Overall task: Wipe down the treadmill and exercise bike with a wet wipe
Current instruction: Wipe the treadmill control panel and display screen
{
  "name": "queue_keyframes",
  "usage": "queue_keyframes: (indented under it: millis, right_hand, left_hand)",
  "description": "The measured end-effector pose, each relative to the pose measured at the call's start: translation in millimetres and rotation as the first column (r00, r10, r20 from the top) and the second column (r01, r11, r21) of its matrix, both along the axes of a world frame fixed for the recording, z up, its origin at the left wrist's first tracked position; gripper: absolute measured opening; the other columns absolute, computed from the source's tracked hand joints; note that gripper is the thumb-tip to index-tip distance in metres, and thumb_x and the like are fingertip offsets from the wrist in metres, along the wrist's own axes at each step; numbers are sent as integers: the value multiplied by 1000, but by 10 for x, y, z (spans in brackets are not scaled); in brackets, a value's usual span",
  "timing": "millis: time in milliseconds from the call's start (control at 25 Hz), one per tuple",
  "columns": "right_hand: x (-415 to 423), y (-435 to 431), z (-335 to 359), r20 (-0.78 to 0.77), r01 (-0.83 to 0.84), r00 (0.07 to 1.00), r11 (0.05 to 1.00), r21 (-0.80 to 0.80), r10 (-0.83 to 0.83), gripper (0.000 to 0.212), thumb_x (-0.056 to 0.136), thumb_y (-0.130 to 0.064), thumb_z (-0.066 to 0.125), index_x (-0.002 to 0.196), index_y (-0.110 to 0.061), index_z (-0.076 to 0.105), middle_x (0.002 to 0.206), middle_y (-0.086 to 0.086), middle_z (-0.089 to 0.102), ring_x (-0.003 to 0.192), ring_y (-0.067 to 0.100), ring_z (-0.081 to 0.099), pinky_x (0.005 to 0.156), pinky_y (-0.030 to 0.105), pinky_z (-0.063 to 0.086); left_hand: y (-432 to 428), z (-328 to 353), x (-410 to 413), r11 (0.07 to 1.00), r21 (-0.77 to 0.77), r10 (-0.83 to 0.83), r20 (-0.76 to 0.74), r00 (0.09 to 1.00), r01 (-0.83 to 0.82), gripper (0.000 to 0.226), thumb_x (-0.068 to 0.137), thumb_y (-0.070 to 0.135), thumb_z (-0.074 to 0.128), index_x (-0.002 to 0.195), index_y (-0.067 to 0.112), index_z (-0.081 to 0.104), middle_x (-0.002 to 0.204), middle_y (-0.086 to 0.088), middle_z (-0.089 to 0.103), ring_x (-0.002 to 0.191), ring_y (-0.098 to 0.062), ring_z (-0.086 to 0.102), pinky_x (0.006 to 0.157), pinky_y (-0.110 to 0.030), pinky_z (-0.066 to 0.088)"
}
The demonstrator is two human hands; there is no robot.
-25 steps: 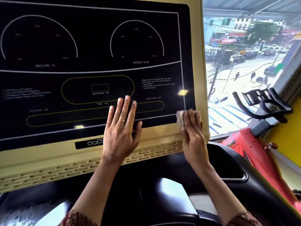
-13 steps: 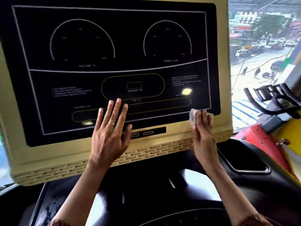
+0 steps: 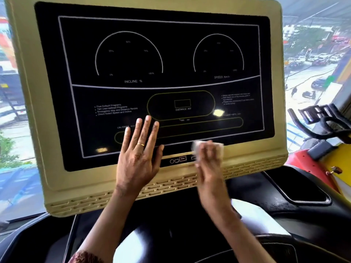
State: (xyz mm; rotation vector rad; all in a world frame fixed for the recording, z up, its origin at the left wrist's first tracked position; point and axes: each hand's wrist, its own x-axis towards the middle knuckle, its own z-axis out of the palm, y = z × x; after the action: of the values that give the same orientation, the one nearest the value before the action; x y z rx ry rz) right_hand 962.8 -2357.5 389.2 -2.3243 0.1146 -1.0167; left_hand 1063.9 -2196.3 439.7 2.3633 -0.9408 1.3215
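Note:
The treadmill console [image 3: 57, 111] fills the view: a beige frame around a black display panel [image 3: 171, 59] with incline and speed dials. My left hand [image 3: 139, 154] lies flat on the panel's lower middle, fingers spread, a ring on one finger. My right hand [image 3: 209, 164], blurred by motion, presses a white wet wipe [image 3: 197, 149] against the panel's bottom edge near the small button strip [image 3: 178, 160]. The red exercise bike [image 3: 311, 160] with black handlebars [image 3: 313, 118] stands at the right.
Below the console is the treadmill's glossy black dash [image 3: 190, 215], with a recessed tray [image 3: 302, 188] at the right. Windows on both sides look down on a street. A yellow wall [image 3: 343, 154] is behind the bike.
My right hand with the wipe has slid left along the panel's bottom edge, from the right corner to near the button strip. The left hand stays flat. My view has shifted so the whole console shows.

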Motion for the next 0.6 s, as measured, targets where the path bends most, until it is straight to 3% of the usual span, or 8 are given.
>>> queue_keyframes:
  millis: [80,160,200,280,400,480,600]
  right_hand:
    - [164,256,120,48,-131,988,964,-231,146,73,91,1,50,150,-22,12,159,-2,5,147,23,-2,113,44,28]
    - [427,53,485,106,-102,982,911,-399,156,68,87,-2,44,148,-21,19,155,2,21,143,20,9,102,45,44]
    - [523,-114,645,114,-44,989,920,-390,96,62,90,-8,40,147,-20,22,154,4,23,142,19,11,102,45,43]
    - [576,-474,819,93,78,994,980,-182,-62,55,96,-19,34,149,-21,19,156,3,16,144,23,8,112,50,32]
    - [403,-396,504,71,154,985,985,75,-159,55,100,-28,29,151,-20,13,160,3,7,148,23,-1,116,49,23]
    - [354,78,281,91,72,993,997,-29,-69,53,102,-24,33,151,-20,14,159,1,8,148,20,-3,117,46,21]
    - [615,196,569,98,-109,983,923,-370,155,50,98,-25,35,146,-15,24,154,3,21,145,21,10,118,38,16]
  left_hand:
    - [6,-1,-4,1000,0,-7,-3,1000,7,54,97,32,43,144,6,38,152,-15,29,143,-28,24,119,-42,13]
    - [13,3,1,1000,-10,-17,-2,1000,17,53,97,32,43,144,6,39,152,-14,30,143,-28,25,119,-41,13]
    - [14,4,4,1000,-10,-17,0,1000,17,53,98,32,42,144,6,39,152,-14,30,143,-27,24,119,-41,13]
    - [14,1,12,1000,-2,-10,2,1000,10,53,98,33,41,144,7,38,152,-14,29,143,-27,24,120,-41,12]
    - [-4,-11,15,1000,-2,-12,2,1000,12,53,98,34,39,144,7,38,152,-14,29,143,-27,23,119,-41,12]
    - [-7,-6,16,1000,-11,-12,7,1000,13,53,97,34,40,143,6,39,151,-15,31,142,-27,24,119,-42,13]
    - [-15,17,12,999,-35,-30,9,1000,30,54,96,33,42,142,5,41,150,-16,33,141,-26,26,118,-42,15]
